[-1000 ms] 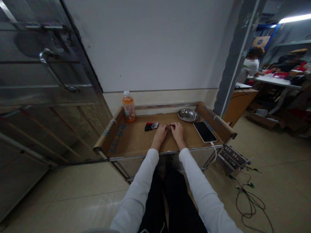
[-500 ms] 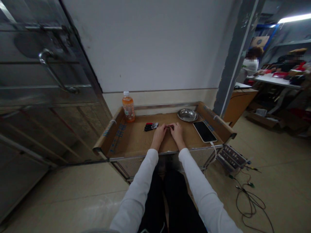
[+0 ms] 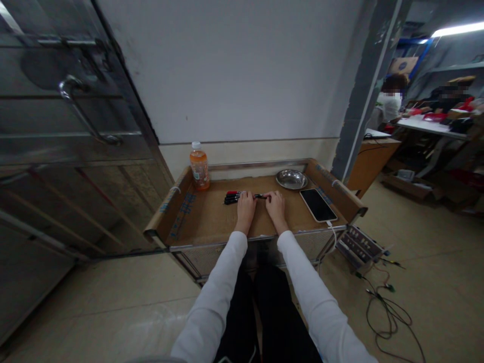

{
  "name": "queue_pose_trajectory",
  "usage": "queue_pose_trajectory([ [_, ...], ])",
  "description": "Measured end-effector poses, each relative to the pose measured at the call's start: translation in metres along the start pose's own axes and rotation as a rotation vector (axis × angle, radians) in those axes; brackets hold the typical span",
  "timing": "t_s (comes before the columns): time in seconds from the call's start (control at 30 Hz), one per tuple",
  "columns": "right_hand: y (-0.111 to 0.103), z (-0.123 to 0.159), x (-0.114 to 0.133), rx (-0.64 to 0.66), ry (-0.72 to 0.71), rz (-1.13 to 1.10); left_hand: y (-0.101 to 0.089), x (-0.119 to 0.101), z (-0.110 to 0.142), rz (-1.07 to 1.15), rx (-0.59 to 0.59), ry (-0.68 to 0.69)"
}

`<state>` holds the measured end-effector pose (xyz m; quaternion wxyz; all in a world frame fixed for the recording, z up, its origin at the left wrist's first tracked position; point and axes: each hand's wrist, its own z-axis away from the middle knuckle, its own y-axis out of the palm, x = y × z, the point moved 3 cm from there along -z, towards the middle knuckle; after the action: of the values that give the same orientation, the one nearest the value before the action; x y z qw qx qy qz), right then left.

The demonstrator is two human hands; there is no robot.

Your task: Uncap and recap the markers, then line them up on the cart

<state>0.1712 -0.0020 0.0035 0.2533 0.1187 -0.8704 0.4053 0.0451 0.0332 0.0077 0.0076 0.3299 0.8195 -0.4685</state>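
Over the middle of the cardboard-lined tray top, my left hand (image 3: 246, 207) and my right hand (image 3: 276, 205) face each other a short way apart. A thin dark pen (image 3: 260, 196) bridges the gap between them. My right fingers pinch its right end, and its left end runs into the closed fingers of my left hand. Just left of that hand lies a small bunch of pens (image 3: 231, 198), mostly black with a red one at the back. My left fingers partly cover the bunch.
An orange drink bottle (image 3: 199, 167) stands at the back left. At the back right sits a shallow metal dish (image 3: 291, 179), with a phone (image 3: 318, 205) and its white cable (image 3: 333, 233) nearer the front. Raised cardboard sides (image 3: 166, 209) border the tray. People sit at a far table.
My hands were close together around the pen; now they are wider apart, with more of it showing. My left hand has shifted left, over the end of the pen bunch.
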Motion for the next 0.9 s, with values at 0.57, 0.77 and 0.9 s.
queue_pose_trajectory([
  [0.57, -0.005, 0.002, 0.008, 0.123, 0.094, 0.190, -0.002, -0.008, 0.002, -0.164, 0.069, -0.006],
  [0.77, -0.006, 0.004, 0.010, 0.124, 0.083, 0.189, -0.016, -0.008, 0.004, -0.274, -0.007, -0.192],
  [0.9, -0.006, 0.004, 0.011, 0.122, 0.060, 0.172, -0.026, -0.004, 0.009, -0.322, -0.139, -0.400],
])
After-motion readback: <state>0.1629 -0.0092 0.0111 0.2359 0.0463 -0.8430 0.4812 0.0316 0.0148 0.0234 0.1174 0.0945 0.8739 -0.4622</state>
